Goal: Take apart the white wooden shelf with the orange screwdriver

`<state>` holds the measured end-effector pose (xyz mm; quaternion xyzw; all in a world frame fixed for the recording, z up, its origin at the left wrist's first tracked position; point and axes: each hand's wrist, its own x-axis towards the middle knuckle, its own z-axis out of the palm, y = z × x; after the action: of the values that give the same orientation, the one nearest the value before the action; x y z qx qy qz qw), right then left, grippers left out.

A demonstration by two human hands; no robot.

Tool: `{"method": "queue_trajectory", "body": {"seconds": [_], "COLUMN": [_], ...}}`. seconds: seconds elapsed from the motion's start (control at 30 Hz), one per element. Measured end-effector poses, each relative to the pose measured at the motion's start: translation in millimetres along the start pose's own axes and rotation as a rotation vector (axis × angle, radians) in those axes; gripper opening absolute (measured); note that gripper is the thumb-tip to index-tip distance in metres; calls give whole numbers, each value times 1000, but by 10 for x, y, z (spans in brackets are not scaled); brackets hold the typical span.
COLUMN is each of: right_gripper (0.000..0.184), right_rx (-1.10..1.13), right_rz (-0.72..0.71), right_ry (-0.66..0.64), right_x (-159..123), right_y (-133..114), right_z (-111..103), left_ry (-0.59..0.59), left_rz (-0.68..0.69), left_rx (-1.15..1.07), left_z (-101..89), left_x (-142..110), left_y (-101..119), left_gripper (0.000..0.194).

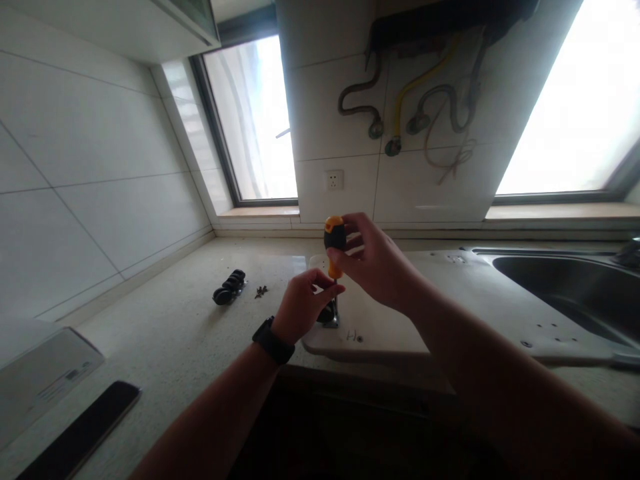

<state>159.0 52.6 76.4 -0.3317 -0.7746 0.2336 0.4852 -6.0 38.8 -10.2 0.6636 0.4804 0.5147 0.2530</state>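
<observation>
My right hand (370, 260) is wrapped round the orange and black handle of a screwdriver (336, 233), which stands upright with its shaft pointing down. My left hand (303, 303), with a dark watch (273, 340) on its wrist, pinches the shaft just under the handle between thumb and fingers. Beneath the tip is a black caster wheel (326, 313) with a metal plate, lying at the left end of a white board (390, 330). Part of the caster is hidden behind my left hand. To the left, several black casters (230, 287) sit beside a small pile of screws (261, 291).
A steel sink (555, 287) lies to the right. At the lower left, a dark phone-like slab (83, 427) rests on the speckled counter (185, 353) beside a pale box (50, 380). A wall socket (333, 179) and hanging pipes (400, 100) are ahead, between two windows.
</observation>
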Motion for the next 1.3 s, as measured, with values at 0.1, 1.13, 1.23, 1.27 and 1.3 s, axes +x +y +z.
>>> {"method": "queue_trajectory", "body": {"seconds": [0.1,1.13,1.23,1.27,1.3], "right_gripper": [44,47,46,46,45], "right_rx": [-88,17,79,95,120], "right_rz": [19,27,5,5,7], "right_ry": [21,60,84,90,94], "right_x": [-8,-31,-31,-34,-37], "right_y": [-12,-5,-29,-40,-52], "right_z": [9,37,49,53,57], "left_ry": [6,-37,-19,-13,-6], "left_rz": [-3,-62,-60,-57,-53], "left_rx": [-15,-124,-146,-149,-148], "left_z": [-1,19,43,48,48], "left_x": [2,8,-1,-4,-6], "left_y": [0,13,12,10,8], "left_gripper": [24,32,38,40,41]}}
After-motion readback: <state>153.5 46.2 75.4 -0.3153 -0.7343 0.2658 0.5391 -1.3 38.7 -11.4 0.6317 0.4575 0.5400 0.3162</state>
